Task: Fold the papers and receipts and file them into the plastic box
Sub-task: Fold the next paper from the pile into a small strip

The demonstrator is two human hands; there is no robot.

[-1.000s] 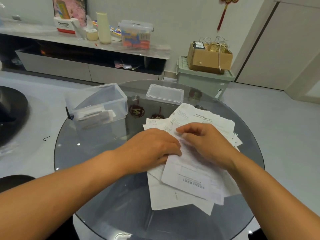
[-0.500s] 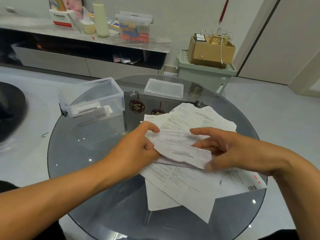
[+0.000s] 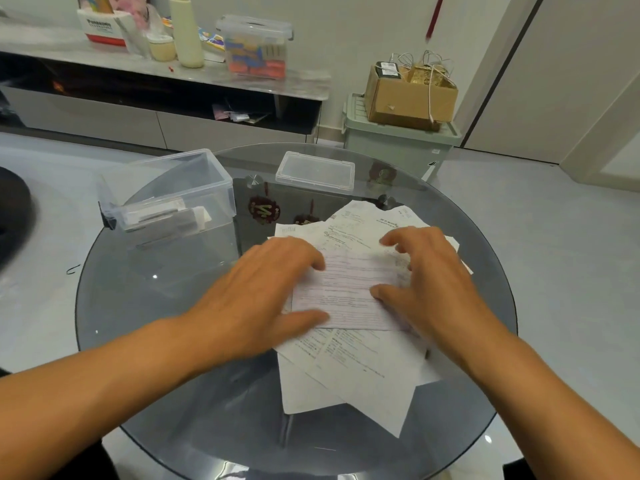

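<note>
A loose pile of white papers and receipts (image 3: 360,368) lies on the round glass table (image 3: 166,306). On top of the pile sits a folded printed sheet (image 3: 349,289). My left hand (image 3: 263,292) lies flat on the sheet's left edge, fingers spread. My right hand (image 3: 426,282) presses on its right edge with bent fingertips. To the left stands the clear plastic box (image 3: 173,192), with a few folded papers (image 3: 162,213) inside. Its clear lid (image 3: 315,171) lies apart at the far side of the table.
Beyond the table are a low cabinet with bottles and a lidded container (image 3: 256,43), and a green bin (image 3: 398,140) with a cardboard box (image 3: 408,95) on top. A dark rounded object (image 3: 14,216) sits at the left edge.
The sheet that both hands held lifted half a second ago now lies flat on the pile, folded. Both hands have come down onto it and press its edges.
</note>
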